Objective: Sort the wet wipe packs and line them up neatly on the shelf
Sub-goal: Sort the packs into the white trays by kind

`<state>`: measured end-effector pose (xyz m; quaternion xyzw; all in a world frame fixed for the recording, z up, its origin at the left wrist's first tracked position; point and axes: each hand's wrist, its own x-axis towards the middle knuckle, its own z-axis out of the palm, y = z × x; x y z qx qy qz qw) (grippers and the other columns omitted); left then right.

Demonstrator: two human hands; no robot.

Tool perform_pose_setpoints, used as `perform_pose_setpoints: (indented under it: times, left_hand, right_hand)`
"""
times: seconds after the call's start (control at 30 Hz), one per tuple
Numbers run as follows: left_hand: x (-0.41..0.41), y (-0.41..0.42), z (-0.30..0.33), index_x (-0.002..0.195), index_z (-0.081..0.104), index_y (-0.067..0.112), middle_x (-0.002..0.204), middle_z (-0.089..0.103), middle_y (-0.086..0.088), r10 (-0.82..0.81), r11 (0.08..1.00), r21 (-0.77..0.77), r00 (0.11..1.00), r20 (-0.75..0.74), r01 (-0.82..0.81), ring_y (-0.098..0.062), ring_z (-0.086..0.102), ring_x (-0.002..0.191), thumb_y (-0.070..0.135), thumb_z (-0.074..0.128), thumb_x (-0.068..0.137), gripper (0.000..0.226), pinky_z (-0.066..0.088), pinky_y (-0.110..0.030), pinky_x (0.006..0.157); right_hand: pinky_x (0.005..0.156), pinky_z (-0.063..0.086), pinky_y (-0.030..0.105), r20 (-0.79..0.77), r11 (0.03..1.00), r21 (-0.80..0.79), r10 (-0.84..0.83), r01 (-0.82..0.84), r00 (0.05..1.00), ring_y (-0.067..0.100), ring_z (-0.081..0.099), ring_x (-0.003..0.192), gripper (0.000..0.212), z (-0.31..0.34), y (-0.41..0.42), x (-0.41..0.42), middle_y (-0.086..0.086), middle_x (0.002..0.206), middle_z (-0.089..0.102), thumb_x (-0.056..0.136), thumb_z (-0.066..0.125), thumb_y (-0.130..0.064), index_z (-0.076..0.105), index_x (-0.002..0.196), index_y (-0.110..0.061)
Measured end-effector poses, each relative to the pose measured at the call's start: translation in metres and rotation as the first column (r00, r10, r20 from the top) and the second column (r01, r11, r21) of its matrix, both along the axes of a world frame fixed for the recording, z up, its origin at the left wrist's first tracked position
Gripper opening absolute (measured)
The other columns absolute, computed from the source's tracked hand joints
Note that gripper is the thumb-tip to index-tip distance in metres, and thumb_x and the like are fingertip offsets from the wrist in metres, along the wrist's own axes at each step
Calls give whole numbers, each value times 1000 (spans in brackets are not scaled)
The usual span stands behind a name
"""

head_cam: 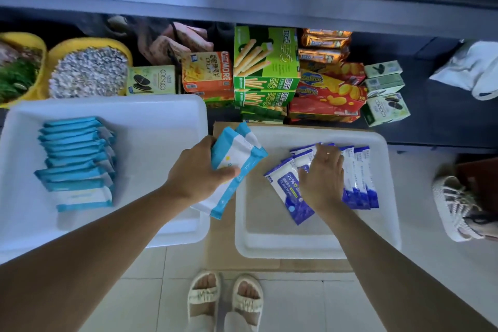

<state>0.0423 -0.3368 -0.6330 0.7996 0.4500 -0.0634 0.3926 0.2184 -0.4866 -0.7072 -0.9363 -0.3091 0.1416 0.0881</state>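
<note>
A: Left hand [199, 170] fingers clamp the teal packs [237, 167], between the trays. Right hand [322, 175] lies flat, fingers straight, on the purple packs [289, 188] in the right tray [318, 246].

B: Suggest seating them upright against the teal row [76, 162] in the left tray [161, 116], edges flush.

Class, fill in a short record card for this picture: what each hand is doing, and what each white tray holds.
left hand: grips a few light-blue-and-white wet wipe packs
right hand: rests on the dark-blue alcohol wipe packs
left white plastic tray: one row of light-blue packs
right white plastic tray: dark-blue packs, mostly standing on edge
</note>
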Motion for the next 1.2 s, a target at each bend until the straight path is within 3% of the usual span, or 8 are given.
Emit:
perform_pose_setpoints:
  times: [0.2,0.33,0.4,0.53,0.7,0.83,0.97,1.2]
  left_hand:
    - [-30,9,44,95,42,26,77,50,14,-11,1000,24,998,-57,13,-8,50,67,46,73,75,42,38,-23,54]
    - [-64,17,72,98,44,28,78,52,14,1,998,58,997,-83,4,-10,53,74,47,75,71,45,43,-26,60]
    - [-83,21,85,98,44,29,77,51,14,3,998,64,996,-85,3,-11,52,74,45,77,69,47,40,-24,58]
    - [-126,35,96,98,45,29,81,56,12,-15,996,90,991,-130,27,-11,54,74,44,79,62,52,43,-25,60]
    - [-183,62,91,95,41,31,88,58,11,-112,983,118,965,-237,143,-12,56,80,41,80,62,52,42,-24,62]
    - [-230,94,67,98,48,30,91,59,11,-93,989,88,965,-247,118,-12,55,83,36,78,63,46,40,-25,63]
    - [-277,126,29,109,50,31,108,61,9,-21,996,74,959,-281,44,-17,56,97,37,73,72,45,41,-29,71]
    - [-332,155,-32,131,40,20,133,42,-6,238,965,174,936,-260,-197,-25,41,121,16,68,81,57,45,-41,90]
  right_hand:
    - [96,43,33,-277,935,278,298,-220,913,25,48,121,37,77,46,-30,10,133,42,96,49,-17,47,132,-10]
    - [92,45,29,-715,927,251,372,-280,592,14,54,115,44,128,81,-65,-2,130,52,93,55,-27,41,135,-22]
    - [97,47,33,-817,916,217,360,-338,450,9,55,114,59,140,95,-83,-9,128,54,83,67,-23,38,135,-31]
    - [95,46,30,-723,836,230,489,-497,488,6,52,108,66,148,121,-130,-11,116,55,70,79,-30,43,126,-30]
    - [63,47,23,-648,822,217,525,-527,552,8,56,81,46,136,154,-195,-7,88,58,63,84,-36,51,93,-22]
    - [66,47,19,-655,831,254,525,-495,543,12,60,83,39,107,179,-248,-5,93,63,68,81,-30,57,98,-24]
    - [53,38,4,-655,869,259,479,-423,584,9,57,76,37,69,200,-292,-7,91,62,73,76,-19,62,106,-21]
    - [54,38,7,-641,933,126,336,-338,690,14,56,83,40,-11,219,-331,0,104,64,75,73,-15,60,113,-14]
